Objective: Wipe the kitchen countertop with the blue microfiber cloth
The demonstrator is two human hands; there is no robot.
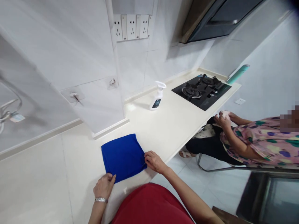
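A blue cloth lies flat and folded to a square on the white countertop, near its front edge. My left hand, with a silver bracelet at the wrist, pinches the cloth's near left corner. My right hand has its fingers curled onto the cloth's near right corner. Both hands are closed on the cloth's edge.
A white spray bottle stands further back on the counter. A black two-burner gas hob sits at the far right end. Wall hooks and sockets are on the tiled wall. Another person in a patterned top sits at the right.
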